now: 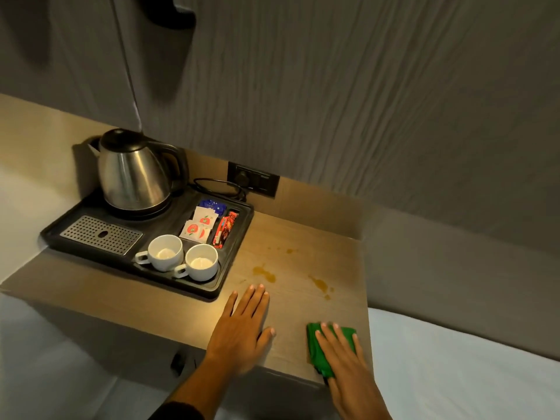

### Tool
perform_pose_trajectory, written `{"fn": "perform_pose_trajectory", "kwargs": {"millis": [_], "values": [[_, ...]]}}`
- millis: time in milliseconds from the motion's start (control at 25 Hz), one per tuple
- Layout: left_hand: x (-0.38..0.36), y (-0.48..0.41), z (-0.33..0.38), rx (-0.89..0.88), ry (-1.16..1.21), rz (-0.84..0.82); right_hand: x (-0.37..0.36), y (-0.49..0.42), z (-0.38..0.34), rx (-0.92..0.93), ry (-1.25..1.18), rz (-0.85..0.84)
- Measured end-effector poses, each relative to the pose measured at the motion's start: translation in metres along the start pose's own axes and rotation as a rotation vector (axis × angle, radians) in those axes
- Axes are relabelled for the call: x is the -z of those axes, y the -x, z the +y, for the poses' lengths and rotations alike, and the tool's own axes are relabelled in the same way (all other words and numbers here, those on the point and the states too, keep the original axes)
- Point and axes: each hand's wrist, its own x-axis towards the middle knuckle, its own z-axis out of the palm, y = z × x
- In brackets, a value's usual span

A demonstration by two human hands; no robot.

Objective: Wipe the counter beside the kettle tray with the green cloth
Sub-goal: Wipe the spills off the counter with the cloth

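A folded green cloth (318, 350) lies at the front right corner of the wooden counter (306, 247). My right hand (345, 362) rests flat on top of it, fingers spread and pressing it down. My left hand (242, 325) lies palm down on the bare counter near the front edge, holding nothing, just right of the black kettle tray (236, 253). Brownish spill stains (265, 272) mark the counter beyond my fingertips, and more stains (321, 284) sit further right. A steel kettle (133, 174) stands on the tray's far left.
The tray also carries two white cups (178, 257), sachets (203, 222) and a metal drip grate (101, 234). A wall socket (253, 178) with the kettle's cord sits behind the tray. White bedding (454, 368) lies right of the counter's edge.
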Motion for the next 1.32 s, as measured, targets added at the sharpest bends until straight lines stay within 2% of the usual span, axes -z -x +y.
{"fn": "perform_pose_trajectory", "kwargs": {"millis": [120, 200, 240, 400, 480, 560, 640, 680, 800, 920, 1000, 1120, 1200, 1320], "values": [[-0.007, 0.000, -0.003, -0.008, 0.017, 0.014, 0.008, -0.027, 0.032, -0.095, -0.106, 0.111], [-0.010, 0.001, -0.001, 0.004, 0.029, 0.034, 0.020, -0.061, 0.027, -0.205, -0.163, 0.174], [-0.010, 0.000, 0.000, 0.006, 0.036, 0.037, 0.022, -0.074, 0.021, -0.200, -0.151, 0.176], [-0.009, -0.001, -0.003, 0.009, 0.057, 0.052, 0.006, -0.051, 0.033, 0.063, -0.081, 0.046], [-0.010, -0.001, -0.002, 0.002, 0.048, 0.067, 0.011, -0.045, 0.059, 0.089, -0.072, 0.073], [-0.009, 0.000, 0.000, -0.005, 0.036, 0.084, 0.025, -0.081, 0.061, -0.043, -0.121, 0.133], [-0.008, 0.000, 0.000, -0.006, 0.043, 0.099, 0.036, -0.122, 0.033, -0.186, -0.165, 0.170], [-0.008, 0.001, 0.000, -0.004, 0.051, 0.101, 0.034, -0.130, 0.016, -0.161, -0.172, 0.156], [-0.010, 0.003, 0.000, -0.002, 0.053, 0.110, 0.004, -0.100, 0.013, 0.105, -0.146, 0.071], [-0.009, 0.001, -0.001, 0.006, 0.053, 0.111, 0.007, -0.073, 0.056, 0.132, -0.130, 0.085], [-0.009, 0.002, 0.001, 0.004, 0.052, 0.108, 0.019, -0.112, 0.061, 0.026, -0.144, 0.151], [-0.007, 0.003, 0.000, 0.006, 0.073, 0.109, 0.036, -0.184, 0.021, -0.174, -0.136, 0.164], [-0.006, 0.003, 0.001, -0.002, 0.079, 0.110, 0.029, -0.193, 0.002, -0.092, -0.173, 0.132], [-0.006, 0.002, -0.001, 0.005, 0.079, 0.101, 0.011, -0.141, 0.017, 0.152, -0.174, 0.077]]}}
